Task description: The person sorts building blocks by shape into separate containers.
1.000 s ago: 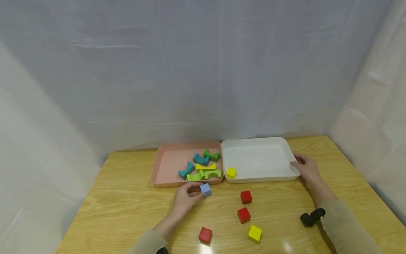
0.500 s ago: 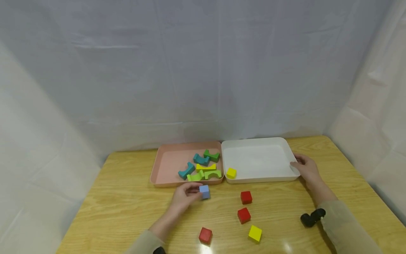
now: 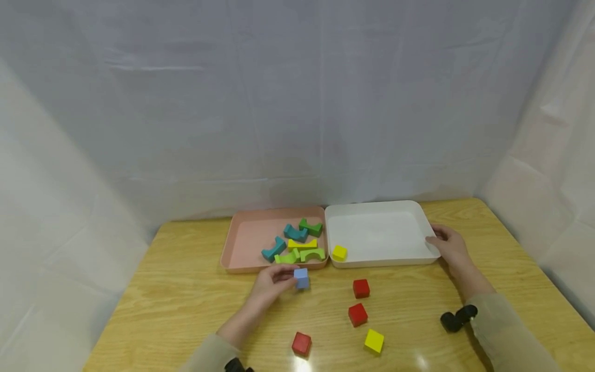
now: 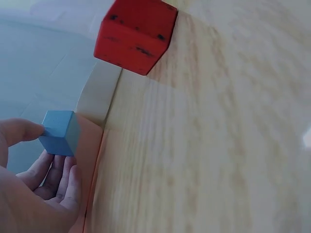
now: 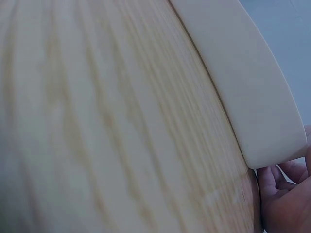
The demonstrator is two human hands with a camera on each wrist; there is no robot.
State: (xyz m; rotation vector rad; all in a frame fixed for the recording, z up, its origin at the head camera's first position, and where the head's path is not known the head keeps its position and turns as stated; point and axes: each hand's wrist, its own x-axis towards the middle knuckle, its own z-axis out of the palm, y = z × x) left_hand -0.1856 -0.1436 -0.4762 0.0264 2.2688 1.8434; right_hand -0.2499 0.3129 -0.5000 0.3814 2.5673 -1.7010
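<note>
Between thumb and fingertips my left hand [image 3: 271, 285] pinches a light blue cube [image 3: 301, 278], just in front of the pink tray [image 3: 241, 243]. In the left wrist view the thumb presses one side of the blue cube [image 4: 59, 132] and the fingers lie under the opposite side. My right hand [image 3: 450, 249] grips the right end of the white tray [image 3: 378, 227], thumb at the rim. The right wrist view shows its fingers [image 5: 277, 180] curled at the tray's corner. A yellow cube [image 3: 339, 253] lies in the white tray's near left corner.
Arch-shaped blocks [image 3: 295, 233] in teal, green and yellow lie in the pink tray. On the wooden table [image 3: 167, 305] are red cubes [image 3: 361, 288] and a yellow cube [image 3: 374, 341], in front of the trays. A pale curtain [image 3: 297, 103] hangs behind.
The light blue cube has turned slightly in my left hand and stays near the pink tray's front edge. My right hand has not moved from the white tray.
</note>
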